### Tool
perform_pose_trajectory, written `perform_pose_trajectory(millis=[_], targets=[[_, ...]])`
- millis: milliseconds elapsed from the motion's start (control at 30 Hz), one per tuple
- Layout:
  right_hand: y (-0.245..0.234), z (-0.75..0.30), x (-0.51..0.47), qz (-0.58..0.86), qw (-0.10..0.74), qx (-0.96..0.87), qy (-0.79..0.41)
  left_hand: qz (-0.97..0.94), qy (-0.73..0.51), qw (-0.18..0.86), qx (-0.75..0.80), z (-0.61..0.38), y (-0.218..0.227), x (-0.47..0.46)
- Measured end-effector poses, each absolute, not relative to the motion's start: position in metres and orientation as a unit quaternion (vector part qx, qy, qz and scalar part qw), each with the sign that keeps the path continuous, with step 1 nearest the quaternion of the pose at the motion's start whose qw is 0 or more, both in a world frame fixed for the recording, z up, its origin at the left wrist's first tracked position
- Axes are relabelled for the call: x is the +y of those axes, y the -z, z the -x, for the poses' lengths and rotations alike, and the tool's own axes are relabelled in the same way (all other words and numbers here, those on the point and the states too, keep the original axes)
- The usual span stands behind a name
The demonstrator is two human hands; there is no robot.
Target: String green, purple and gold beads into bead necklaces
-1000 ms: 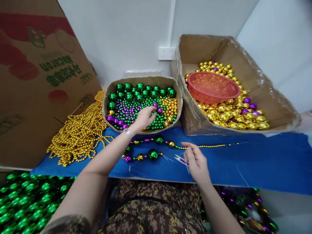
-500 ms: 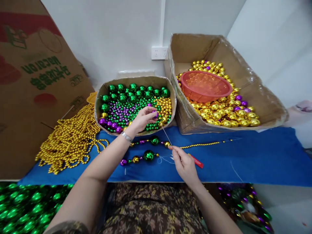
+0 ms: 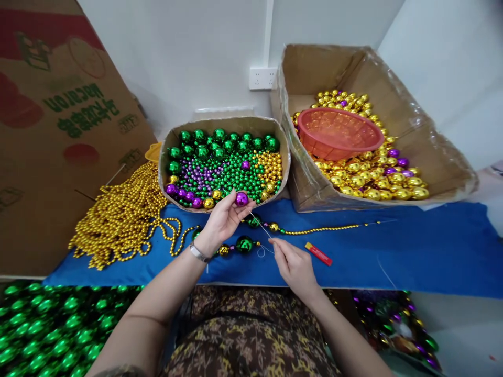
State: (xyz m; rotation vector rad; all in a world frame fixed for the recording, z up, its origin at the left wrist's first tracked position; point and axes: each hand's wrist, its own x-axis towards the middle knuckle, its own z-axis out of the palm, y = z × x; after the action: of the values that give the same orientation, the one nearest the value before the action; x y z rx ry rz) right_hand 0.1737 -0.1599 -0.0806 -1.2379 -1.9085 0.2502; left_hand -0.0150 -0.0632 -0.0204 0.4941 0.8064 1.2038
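Note:
A shiny purple bead [image 3: 241,199] is held in the fingers of my left hand [image 3: 223,220], just over the front rim of the low bead box [image 3: 225,123]. My right hand [image 3: 294,267] pinches a thin needle [image 3: 259,224], whose tip points up and left toward that bead. Whether the tip touches the bead I cannot tell. Below the hands, a strand of green, gold and purple beads [image 3: 244,244] lies on the blue cloth [image 3: 353,262], its white thread [image 3: 262,251] curling near my right hand. Behind it another strand ends in small gold beads [image 3: 326,230].
A tall carton [image 3: 444,157] on the right holds gold and purple beads and a red plastic basket [image 3: 340,133]. Gold bead chains [image 3: 118,225] are heaped at left beside a big cardboard box [image 3: 35,146]. A red lighter-like object [image 3: 319,254] lies on the cloth.
My left hand has drawn back from the box toward me, its palm turned up with the purple bead showing. My right hand keeps its pinch on the needle, tilted more toward the bead.

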Motion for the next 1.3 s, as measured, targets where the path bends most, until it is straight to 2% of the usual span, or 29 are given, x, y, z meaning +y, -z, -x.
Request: perform_pose_trajectory(millis=[433,733,967,1133,1300], targets=[[0.084,-0.177,-0.161,0.512,0.372,-0.768,-0.103,-0.337,-0.56,0.659,0.372,0.02,0.029,-0.072],[0.084,-0.173,-0.16,0.507,0.379,-0.768,-0.097,-0.347,-0.546,0.674,0.357,0.012,0.033,-0.088],[0.078,-0.172,-0.163,0.498,0.39,-0.757,-0.165,-0.305,-0.522,0.715,0.35,0.011,0.042,-0.097],[0.08,-0.169,-0.162,0.504,0.385,-0.755,-0.165,-0.313,-0.527,0.709,0.349,0.007,0.042,-0.099],[0.082,-0.17,-0.157,0.501,0.401,-0.753,-0.144,-0.387,-0.46,0.72,0.347,0.005,0.043,-0.101]])
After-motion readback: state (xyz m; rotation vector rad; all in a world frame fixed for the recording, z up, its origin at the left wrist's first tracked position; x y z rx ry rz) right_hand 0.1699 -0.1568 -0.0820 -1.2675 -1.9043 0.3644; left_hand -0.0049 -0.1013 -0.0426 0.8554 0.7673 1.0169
